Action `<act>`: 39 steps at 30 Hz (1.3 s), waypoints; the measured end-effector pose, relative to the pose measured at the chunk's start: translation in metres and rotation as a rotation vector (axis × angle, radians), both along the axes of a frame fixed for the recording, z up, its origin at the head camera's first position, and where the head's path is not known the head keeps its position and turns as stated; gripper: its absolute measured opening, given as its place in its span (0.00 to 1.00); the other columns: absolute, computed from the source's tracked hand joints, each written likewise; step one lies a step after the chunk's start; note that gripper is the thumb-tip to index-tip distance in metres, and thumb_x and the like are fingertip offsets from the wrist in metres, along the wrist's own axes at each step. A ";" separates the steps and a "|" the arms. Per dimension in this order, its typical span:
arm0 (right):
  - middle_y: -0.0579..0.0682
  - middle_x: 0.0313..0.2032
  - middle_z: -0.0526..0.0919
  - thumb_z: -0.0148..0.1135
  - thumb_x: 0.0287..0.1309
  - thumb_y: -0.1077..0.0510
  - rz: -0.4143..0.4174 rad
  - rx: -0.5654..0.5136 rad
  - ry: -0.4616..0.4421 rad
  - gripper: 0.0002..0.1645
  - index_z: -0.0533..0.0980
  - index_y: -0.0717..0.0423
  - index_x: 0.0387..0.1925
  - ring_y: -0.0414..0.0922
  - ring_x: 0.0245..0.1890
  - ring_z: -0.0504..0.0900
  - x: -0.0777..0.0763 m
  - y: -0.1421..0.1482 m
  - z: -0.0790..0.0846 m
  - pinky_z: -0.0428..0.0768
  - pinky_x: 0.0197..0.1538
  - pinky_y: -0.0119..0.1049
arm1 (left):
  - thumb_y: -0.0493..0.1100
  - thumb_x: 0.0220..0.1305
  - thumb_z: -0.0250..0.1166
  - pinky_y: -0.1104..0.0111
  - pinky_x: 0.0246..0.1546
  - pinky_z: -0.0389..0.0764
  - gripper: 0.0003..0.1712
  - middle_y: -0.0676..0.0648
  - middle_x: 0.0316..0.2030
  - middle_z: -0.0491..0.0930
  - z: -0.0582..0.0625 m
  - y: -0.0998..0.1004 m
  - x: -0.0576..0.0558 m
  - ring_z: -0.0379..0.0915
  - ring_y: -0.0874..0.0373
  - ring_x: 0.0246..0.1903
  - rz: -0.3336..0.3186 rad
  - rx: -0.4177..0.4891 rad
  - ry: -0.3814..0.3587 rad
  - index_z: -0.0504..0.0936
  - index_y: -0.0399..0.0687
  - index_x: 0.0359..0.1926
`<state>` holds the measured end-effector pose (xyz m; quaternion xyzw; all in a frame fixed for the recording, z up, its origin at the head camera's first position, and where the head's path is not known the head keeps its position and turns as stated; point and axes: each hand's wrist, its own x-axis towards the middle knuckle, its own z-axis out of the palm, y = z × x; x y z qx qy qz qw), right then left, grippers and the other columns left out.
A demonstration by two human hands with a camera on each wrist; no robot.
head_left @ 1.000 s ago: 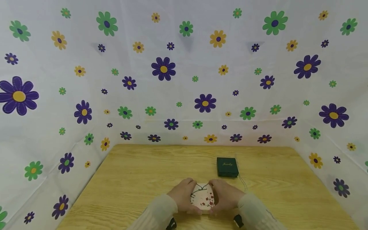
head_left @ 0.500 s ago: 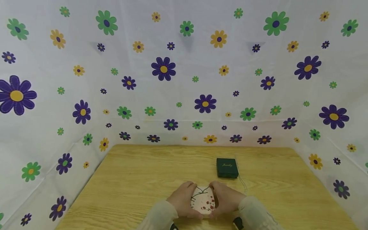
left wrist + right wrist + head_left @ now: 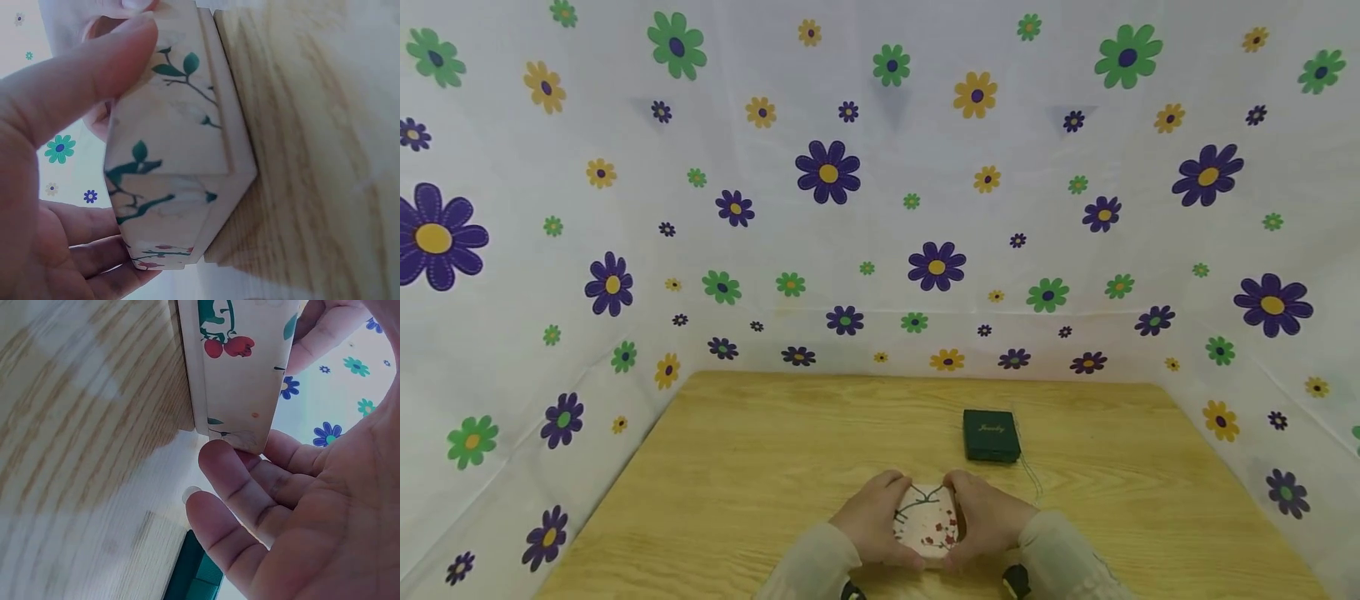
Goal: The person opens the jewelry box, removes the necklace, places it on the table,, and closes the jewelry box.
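Both hands were placed at opposite sides of the box, palms facing inward and wrists angled toward each other. The left hand clasped its side, thumb at the near edge and fingers around the far edge; the right hand mirrored this hold. The box sat on the table at the near side, between the palms. Its walls were flat facets meeting at angled corners, with a smooth, pale surface printed with dark green stems, leaves and red blossoms. A plain, paler lip ran along the bottom edge. The table surface had a yellowish wood grain. Beyond the right hand lay a square, dark green case with gold lettering, a thin cord beside it.
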<state>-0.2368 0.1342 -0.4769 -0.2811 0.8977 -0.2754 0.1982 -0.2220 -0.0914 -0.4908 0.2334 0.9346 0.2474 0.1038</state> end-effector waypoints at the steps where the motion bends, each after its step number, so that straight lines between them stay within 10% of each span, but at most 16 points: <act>1: 0.46 0.49 0.69 0.78 0.37 0.37 -0.002 -0.006 -0.006 0.56 0.61 0.59 0.60 0.41 0.47 0.70 0.000 0.000 0.001 0.73 0.52 0.41 | 0.68 0.33 0.78 0.56 0.61 0.68 0.66 0.44 0.65 0.63 0.001 0.000 0.000 0.60 0.48 0.64 -0.002 0.003 -0.003 0.62 0.40 0.70; 10: 0.49 0.49 0.69 0.78 0.38 0.39 -0.001 -0.044 -0.024 0.54 0.61 0.60 0.60 0.44 0.48 0.69 0.002 -0.003 -0.003 0.72 0.53 0.43 | 0.74 0.26 0.76 0.55 0.63 0.65 0.75 0.40 0.68 0.60 -0.001 0.001 0.002 0.57 0.46 0.66 0.025 -0.096 -0.032 0.58 0.40 0.72; 39: 0.50 0.64 0.65 0.76 0.40 0.37 -0.015 -0.129 0.078 0.60 0.59 0.59 0.69 0.51 0.61 0.68 0.000 -0.009 -0.001 0.70 0.60 0.55 | 0.68 0.29 0.80 0.56 0.59 0.70 0.69 0.46 0.63 0.65 0.001 -0.007 -0.002 0.63 0.52 0.60 0.033 0.018 -0.033 0.60 0.45 0.71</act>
